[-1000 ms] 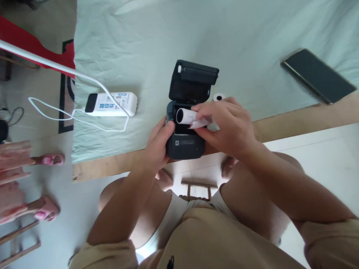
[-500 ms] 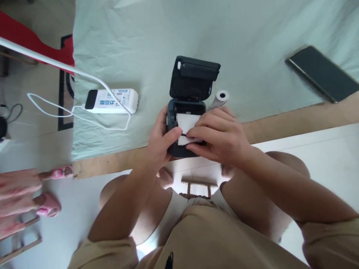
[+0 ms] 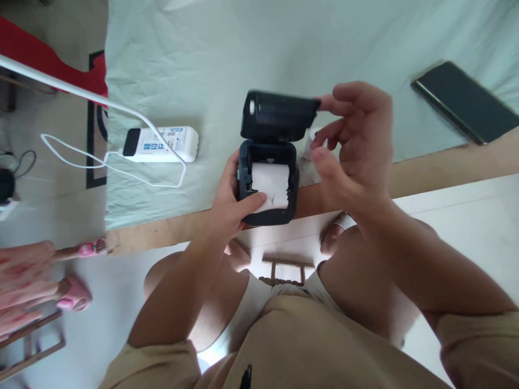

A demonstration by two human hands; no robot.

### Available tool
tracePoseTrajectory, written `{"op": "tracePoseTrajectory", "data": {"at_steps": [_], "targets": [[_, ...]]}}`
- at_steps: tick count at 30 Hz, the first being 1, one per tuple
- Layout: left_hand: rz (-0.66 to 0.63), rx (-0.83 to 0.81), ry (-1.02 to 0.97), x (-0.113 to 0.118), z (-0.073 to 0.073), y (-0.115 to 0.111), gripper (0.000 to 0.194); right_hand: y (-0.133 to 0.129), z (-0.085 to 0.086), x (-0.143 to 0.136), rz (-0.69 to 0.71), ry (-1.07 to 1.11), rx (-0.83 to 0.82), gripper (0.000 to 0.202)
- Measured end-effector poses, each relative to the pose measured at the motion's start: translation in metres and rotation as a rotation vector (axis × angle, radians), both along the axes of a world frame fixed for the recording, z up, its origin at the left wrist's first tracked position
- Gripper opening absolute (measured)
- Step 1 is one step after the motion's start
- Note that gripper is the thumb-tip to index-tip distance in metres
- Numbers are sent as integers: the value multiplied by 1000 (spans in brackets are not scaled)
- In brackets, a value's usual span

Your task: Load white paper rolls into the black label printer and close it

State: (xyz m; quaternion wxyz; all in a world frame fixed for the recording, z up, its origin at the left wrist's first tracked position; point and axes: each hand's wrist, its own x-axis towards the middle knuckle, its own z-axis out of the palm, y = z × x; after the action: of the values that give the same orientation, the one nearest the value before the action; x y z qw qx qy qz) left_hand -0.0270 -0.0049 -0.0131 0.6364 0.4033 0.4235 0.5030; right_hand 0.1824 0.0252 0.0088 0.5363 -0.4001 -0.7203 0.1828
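A small dark portable printer (image 3: pixel 267 218) sits at the table's front edge with its lid (image 3: pixel 279 114) raised. White paper (image 3: pixel 271 178) lies in its compartment, the front end reaching over the near edge of the opening. My left hand (image 3: pixel 233 202) grips the printer's left side, its thumb lying on the paper. At the right corner of the lid, a fingertip of my right hand (image 3: pixel 357 146) touches or nearly touches it. The fingers of that hand are apart and bent, holding nothing. Behind them, a white paper roll (image 3: pixel 307 148) is mostly hidden.
A white power bank (image 3: pixel 162 145) with a white cable (image 3: pixel 141 113) lies on the left of the green cloth (image 3: pixel 227 48). A dark phone (image 3: pixel 466 102) rests at the right. Another person's legs and pink slippers (image 3: pixel 75 294) show at the lower left.
My right hand has left the paper and moved up and right to the lid's corner. The lid has tipped slightly towards me. My left hand still holds the printer.
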Motion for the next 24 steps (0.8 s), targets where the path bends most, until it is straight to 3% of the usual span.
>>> {"op": "tracePoseTrajectory", "data": {"at_steps": [4, 7, 11, 16, 20, 24], "targets": [[20, 0, -4, 0, 0, -1, 68, -10, 4, -1, 35, 199, 0, 14], [46, 18, -19, 5, 4, -2, 64, -14, 3, 1, 92, 146, -139, 40], [117, 6, -25, 15, 9, -3, 43, -11, -8, 4, 156, 11, -368, 64], [98, 20, -42, 16, 8, -1, 30, -7, -14, 6, 203, -86, -474, 66], [80, 42, -27, 11, 5, -3, 34, -7, -12, 8, 245, -88, -495, 67], [59, 6, -4, 14, 11, -8, 42, -7, -6, 5, 263, -122, -531, 60]]}}
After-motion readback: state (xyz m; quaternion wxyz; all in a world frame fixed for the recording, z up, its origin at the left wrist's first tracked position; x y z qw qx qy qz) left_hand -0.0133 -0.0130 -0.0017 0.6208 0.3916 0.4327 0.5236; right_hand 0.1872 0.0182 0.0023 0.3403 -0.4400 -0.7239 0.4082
